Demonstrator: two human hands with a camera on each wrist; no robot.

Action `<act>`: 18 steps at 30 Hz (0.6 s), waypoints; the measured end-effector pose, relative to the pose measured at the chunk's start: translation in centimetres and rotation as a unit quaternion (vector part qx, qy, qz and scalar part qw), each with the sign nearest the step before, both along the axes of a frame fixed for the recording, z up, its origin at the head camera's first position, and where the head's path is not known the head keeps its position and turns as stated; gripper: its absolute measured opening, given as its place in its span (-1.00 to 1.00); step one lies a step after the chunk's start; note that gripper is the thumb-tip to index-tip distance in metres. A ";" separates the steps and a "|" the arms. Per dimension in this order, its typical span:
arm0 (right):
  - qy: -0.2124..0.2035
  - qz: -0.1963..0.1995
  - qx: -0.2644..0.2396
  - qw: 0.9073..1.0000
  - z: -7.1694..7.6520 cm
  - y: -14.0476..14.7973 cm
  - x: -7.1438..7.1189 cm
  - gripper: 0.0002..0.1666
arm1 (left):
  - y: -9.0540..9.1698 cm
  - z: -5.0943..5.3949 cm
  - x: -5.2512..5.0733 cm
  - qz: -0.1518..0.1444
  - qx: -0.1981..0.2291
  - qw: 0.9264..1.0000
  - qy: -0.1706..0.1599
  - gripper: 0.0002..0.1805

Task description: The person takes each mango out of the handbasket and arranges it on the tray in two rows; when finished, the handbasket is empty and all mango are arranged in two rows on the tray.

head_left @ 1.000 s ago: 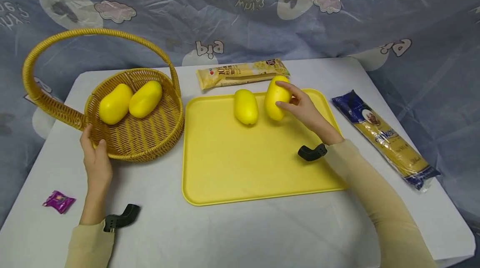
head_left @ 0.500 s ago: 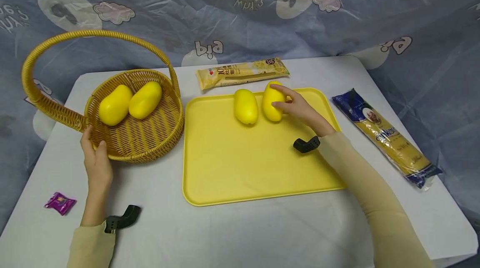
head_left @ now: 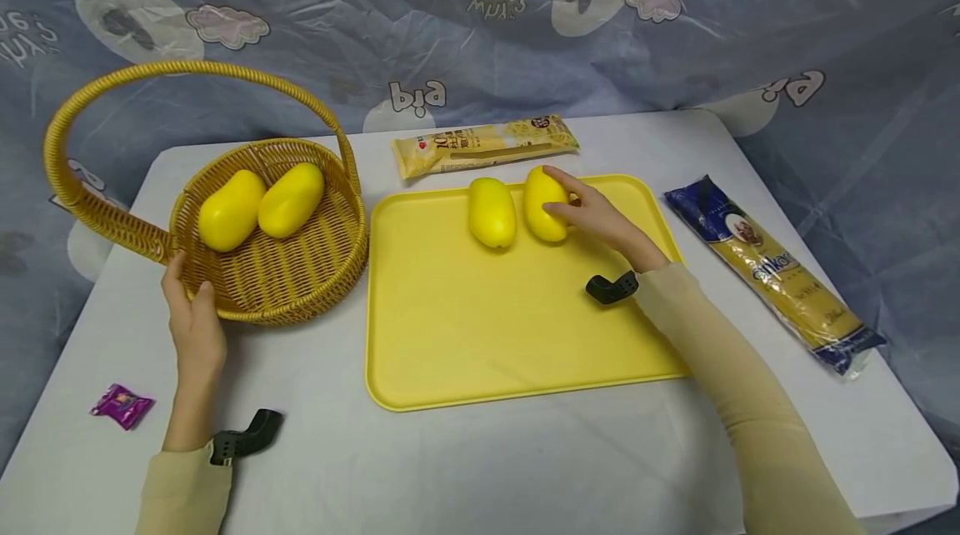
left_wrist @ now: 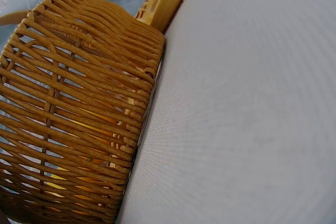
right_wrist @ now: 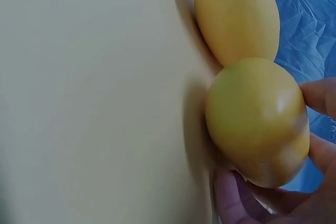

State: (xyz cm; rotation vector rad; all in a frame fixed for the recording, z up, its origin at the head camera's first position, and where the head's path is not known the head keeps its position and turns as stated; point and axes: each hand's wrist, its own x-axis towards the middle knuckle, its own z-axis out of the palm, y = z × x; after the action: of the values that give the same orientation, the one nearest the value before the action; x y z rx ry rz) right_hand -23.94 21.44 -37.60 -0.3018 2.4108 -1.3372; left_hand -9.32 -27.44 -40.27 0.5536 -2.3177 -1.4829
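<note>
A wicker basket (head_left: 300,302) with a tall arched handle stands on the left side of the table, with two yellow mangoes (head_left: 291,200) lying in it. My left hand (head_left: 197,335) grips its near-left rim beside the handle's foot; the other fingers are hidden behind the wicker. On the yellow tray (head_left: 480,335), my right hand (head_left: 600,217) holds a mango (head_left: 544,206) near the back edge, fingers and thumb curled about its right side. Just left of it, a second mango (head_left: 492,214) lies on the tray. The right wrist view shows fingertips (right_wrist: 320,97) against the held mango (right_wrist: 257,124).
Behind the tray lies a yellow noodle packet (head_left: 486,148). A blue and yellow pasta packet (head_left: 772,277) lies to the right of the tray. A purple wrapped candy (head_left: 122,406) is at the front left. A printed grey-blue cloth (head_left: 465,35) hangs behind the table.
The right hand has brought its mango slightly left and down onto the tray, beside the other one. Over the last half second it has barely moved. The left hand stays at the basket.
</note>
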 end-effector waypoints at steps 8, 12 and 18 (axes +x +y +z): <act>0.013 -0.004 -0.005 1.000 0.0 0.3 0.2 -0.24 | 0.0 0.0 0.0 0.001 -0.003 1.000 0.004 -0.43; 0.004 -0.018 -0.009 1.000 -0.3 0.3 0.4 -0.26 | 0.1 0.1 0.0 0.003 -0.002 1.000 -0.002 -0.43; 0.002 -0.027 -0.004 1.000 -0.6 0.3 0.5 -0.28 | 0.1 0.0 -0.1 0.002 -0.001 1.000 -0.004 -0.44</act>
State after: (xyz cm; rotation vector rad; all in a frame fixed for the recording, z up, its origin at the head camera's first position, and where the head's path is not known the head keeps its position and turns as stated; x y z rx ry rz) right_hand -23.45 21.79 -38.22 -0.2438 2.4349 -1.3698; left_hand -9.37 -27.37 -40.28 0.5632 -2.3223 -1.4782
